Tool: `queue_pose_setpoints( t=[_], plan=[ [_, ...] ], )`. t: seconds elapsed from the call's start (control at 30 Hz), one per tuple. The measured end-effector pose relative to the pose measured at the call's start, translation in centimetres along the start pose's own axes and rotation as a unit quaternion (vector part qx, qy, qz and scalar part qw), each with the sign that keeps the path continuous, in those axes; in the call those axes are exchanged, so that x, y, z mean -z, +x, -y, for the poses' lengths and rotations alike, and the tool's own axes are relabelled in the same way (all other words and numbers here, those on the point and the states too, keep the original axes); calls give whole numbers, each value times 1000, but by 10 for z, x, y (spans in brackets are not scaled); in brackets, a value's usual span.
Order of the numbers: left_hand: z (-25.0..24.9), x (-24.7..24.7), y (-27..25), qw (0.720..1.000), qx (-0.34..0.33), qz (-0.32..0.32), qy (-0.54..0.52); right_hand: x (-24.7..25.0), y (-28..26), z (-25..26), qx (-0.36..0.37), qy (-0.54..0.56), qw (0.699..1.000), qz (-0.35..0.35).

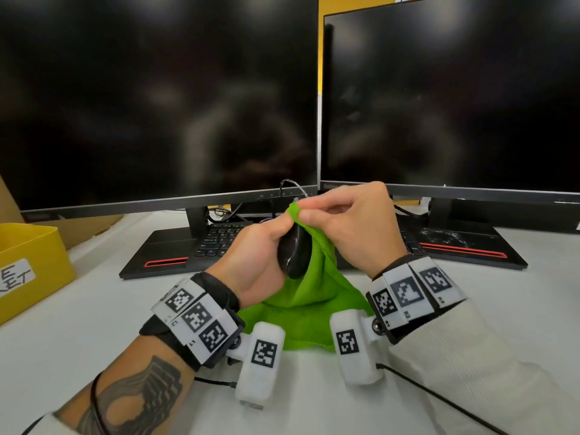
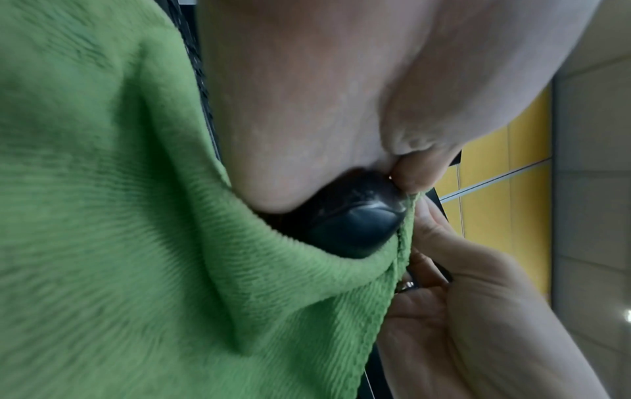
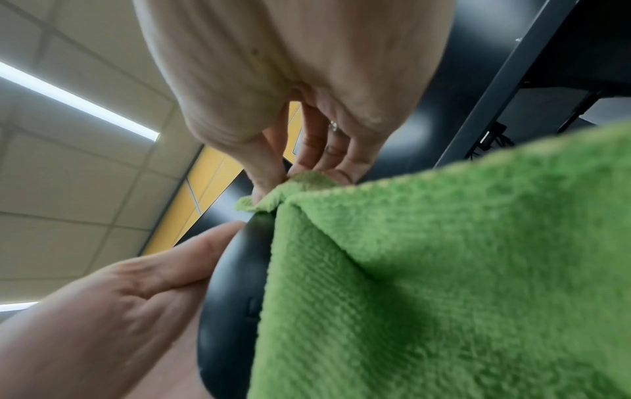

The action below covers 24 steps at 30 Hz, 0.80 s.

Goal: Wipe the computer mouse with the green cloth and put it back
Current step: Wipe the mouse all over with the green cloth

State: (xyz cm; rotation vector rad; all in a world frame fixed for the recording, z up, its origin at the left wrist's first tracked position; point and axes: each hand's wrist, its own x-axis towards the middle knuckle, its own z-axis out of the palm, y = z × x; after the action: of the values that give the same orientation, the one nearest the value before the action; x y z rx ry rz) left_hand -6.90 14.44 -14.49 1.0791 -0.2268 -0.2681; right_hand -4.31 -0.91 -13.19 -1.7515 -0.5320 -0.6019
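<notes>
My left hand [image 1: 266, 243] holds the black computer mouse [image 1: 293, 255] upright above the desk, fingers and thumb curled round its sides. The mouse [image 2: 351, 226] shows glossy in the left wrist view and dark [image 3: 235, 297] in the right wrist view. My right hand [image 1: 342, 221] pinches the top corner of the green cloth [image 1: 314, 296] between thumb and fingertips, pressed against the mouse's upper end. The cloth [image 3: 444, 270] drapes over the mouse's right side and hangs down to the desk. The green cloth [image 2: 119, 229] fills most of the left wrist view.
Two dark monitors [image 1: 157, 98] [image 1: 455, 95] stand close behind my hands on black bases with red stripes. A black keyboard [image 1: 219, 240] lies under them. A yellow box [image 1: 28, 265] sits at the far left on the white desk [image 1: 94, 324].
</notes>
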Motion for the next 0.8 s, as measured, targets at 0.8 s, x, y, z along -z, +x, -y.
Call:
queue_pose_setpoints(
  t=[0.8],
  plan=[
    [-10,8,10,983,-46,-158,-86,12,5,-3,-47,-81,994,-49]
  ],
)
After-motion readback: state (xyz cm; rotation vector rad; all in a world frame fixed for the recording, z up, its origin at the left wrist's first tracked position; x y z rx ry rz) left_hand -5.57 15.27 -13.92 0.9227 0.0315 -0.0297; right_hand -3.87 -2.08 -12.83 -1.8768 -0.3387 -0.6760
